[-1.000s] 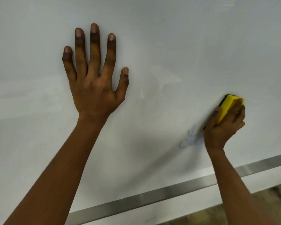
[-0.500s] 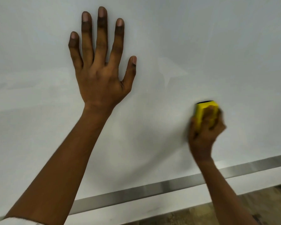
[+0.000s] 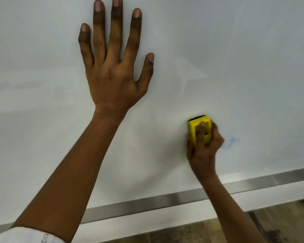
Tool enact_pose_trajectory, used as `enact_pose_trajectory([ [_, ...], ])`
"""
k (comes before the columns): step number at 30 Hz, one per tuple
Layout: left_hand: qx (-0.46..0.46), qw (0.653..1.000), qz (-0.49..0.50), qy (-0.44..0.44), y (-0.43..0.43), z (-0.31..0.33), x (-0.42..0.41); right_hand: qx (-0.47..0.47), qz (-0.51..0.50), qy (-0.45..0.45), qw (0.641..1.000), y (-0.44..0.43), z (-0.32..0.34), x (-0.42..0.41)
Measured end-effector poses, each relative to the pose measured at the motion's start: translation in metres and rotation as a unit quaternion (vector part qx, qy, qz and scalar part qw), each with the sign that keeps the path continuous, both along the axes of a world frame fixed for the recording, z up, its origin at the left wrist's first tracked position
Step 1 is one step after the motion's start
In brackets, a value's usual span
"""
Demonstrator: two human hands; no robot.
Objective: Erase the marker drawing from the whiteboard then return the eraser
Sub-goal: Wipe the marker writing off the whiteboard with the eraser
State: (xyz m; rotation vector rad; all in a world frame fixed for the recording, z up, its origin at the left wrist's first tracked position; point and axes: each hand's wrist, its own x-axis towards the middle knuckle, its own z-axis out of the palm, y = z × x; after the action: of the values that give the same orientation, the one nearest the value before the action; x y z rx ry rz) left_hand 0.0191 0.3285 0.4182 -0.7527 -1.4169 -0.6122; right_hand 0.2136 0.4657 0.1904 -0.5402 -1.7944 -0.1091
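Swept leftward across the whiteboard (image 3: 235, 50) since a second ago, yellow eraser (image 3: 195, 126) gripped in right hand (image 3: 203, 146), left hand (image 3: 112, 72) splayed flat on board; faint blue marker drawing (image 3: 231, 142) uncovered just right, so wiping unfinished, return pending.

the right hand (image 3: 203, 148) is motion-blurred and covers the lower part of the yellow eraser (image 3: 198, 124); faint blue marker traces (image 3: 231, 143) beside it are unreadable (partly behind the knuckles); the left hand (image 3: 112, 67) loses a fingertip to the top edge.
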Motion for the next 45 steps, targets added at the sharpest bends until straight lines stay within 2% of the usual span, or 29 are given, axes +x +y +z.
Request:
enact_pose_trajectory([
  [2,-0.003,1.000,-0.001,0.000,0.000,0.000,0.001,-0.061,-0.070,0.066,0.994,0.036,0.005,0.022],
  [4,-0.002,1.000,0.004,-0.001,0.001,0.000,0.003,-0.145,-0.118,0.149,0.971,0.070,0.016,0.044],
  [7,0.000,1.000,0.012,-0.002,0.003,-0.001,0.004,-0.199,-0.122,0.201,0.951,0.083,0.026,0.053],
  [10,0.004,1.000,0.021,0.002,0.003,-0.002,0.003,-0.164,-0.091,0.144,0.972,0.048,0.010,0.030],
  [12,0.007,1.000,0.019,0.008,0.003,-0.002,0.002,-0.119,-0.024,0.059,0.991,0.008,-0.011,0.007],
  [15,0.007,1.000,0.010,0.012,0.003,-0.002,-0.001,-0.045,0.037,-0.048,0.997,-0.022,-0.036,-0.010],
  [17,0.003,1.000,0.005,0.012,0.001,-0.002,-0.002,-0.113,0.052,0.000,0.992,-0.011,-0.032,-0.004],
  [19,-0.002,1.000,0.004,0.012,0.000,-0.002,-0.002,-0.173,0.010,0.056,0.983,0.011,-0.020,0.011],
  [20,-0.004,1.000,0.004,0.012,0.000,-0.001,-0.002,-0.161,-0.018,0.078,0.984,0.024,-0.017,0.022],
  [23,-0.008,1.000,0.007,0.013,0.001,-0.001,0.000,-0.111,-0.087,0.053,0.989,0.060,-0.010,0.049],
  [29,-0.018,1.000,0.003,0.007,0.000,-0.001,0.000,-0.133,-0.079,0.066,0.986,0.058,-0.006,0.051],
  [32,-0.027,0.998,-0.050,-0.014,-0.007,-0.006,0.000,-0.125,-0.092,0.056,0.986,0.057,-0.004,0.050],
  [40,-0.058,0.980,-0.120,-0.149,-0.061,-0.117,0.014,-0.126,-0.101,0.051,0.985,0.059,-0.004,0.052],
  [45,-0.069,0.970,-0.123,-0.197,-0.063,-0.162,0.000,-0.178,-0.073,0.069,0.979,0.057,-0.006,0.053],
])
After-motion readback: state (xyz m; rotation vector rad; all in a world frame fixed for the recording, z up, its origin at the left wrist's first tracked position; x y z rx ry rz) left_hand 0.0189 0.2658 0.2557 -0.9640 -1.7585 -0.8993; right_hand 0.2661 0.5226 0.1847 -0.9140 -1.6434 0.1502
